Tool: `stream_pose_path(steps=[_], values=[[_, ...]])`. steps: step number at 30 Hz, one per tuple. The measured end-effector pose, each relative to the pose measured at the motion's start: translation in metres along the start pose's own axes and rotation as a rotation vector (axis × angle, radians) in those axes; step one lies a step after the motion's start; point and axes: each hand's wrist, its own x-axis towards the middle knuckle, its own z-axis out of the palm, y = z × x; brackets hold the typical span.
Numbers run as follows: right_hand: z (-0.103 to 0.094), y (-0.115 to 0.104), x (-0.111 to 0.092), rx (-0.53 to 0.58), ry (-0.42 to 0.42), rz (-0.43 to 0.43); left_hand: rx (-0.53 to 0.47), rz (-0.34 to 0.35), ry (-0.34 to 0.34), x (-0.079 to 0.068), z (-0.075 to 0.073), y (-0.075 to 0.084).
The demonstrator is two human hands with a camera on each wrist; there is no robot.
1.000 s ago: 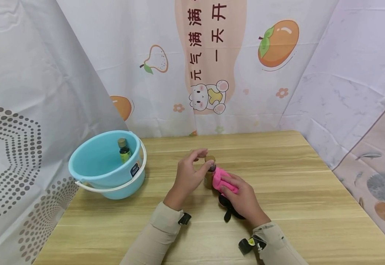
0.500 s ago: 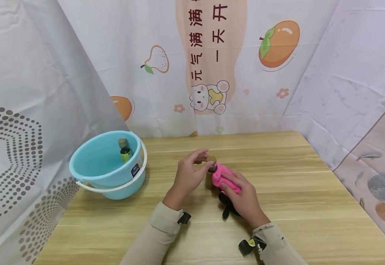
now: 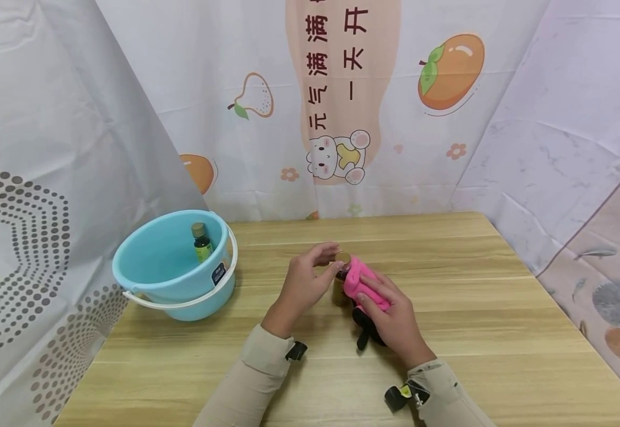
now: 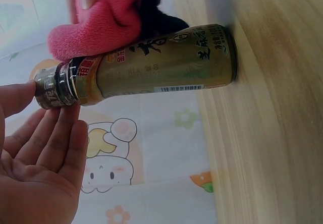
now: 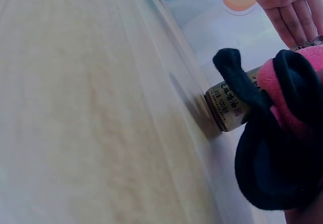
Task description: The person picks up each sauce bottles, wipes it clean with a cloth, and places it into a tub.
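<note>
A small sesame oil bottle (image 4: pixel 166 65) with a gold-brown label has its base on the wooden table, in the left wrist view. My left hand (image 3: pixel 305 277) pinches its cap (image 3: pixel 343 257) between thumb and fingertips. A pink and black cloth (image 3: pixel 362 283) is bunched in my right hand (image 3: pixel 394 315), its pink part against the upper side of the bottle. In the right wrist view, the black part of the cloth (image 5: pixel 275 156) hangs in front and covers much of the bottle. The right fingers are largely hidden there.
A light blue bucket (image 3: pixel 152 284) with a white handle stands at the table's left. Inside it is another bottle (image 3: pixel 202 242) with a green label and gold cap. The wooden table (image 3: pixel 480 320) ends at a printed curtain (image 3: pixel 267 160) behind.
The cap and left fingertips have shifted slightly right. My right hand has moved the pink cloth a little up along the bottle, and its black end hangs differently. The bucket is unchanged.
</note>
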Motion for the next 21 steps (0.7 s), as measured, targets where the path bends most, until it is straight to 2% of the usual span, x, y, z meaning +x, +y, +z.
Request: stream_pose_path(steps=[5,10,21], values=[[0.0000,0.0080,-0.0009,-0.032,-0.025,0.043,0.004,0.000,-0.001,-0.0001,-0.0001,0.0003],[-0.0004,0.0085,-0.0013,-0.049,-0.058,0.108,0.009,-0.004,-0.001,-0.0001,-0.0002,0.0011],[-0.0037,0.0073,-0.0006,-0.134,-0.105,0.177,-0.007,0.001,0.008,-0.0003,0.0001,0.0016]])
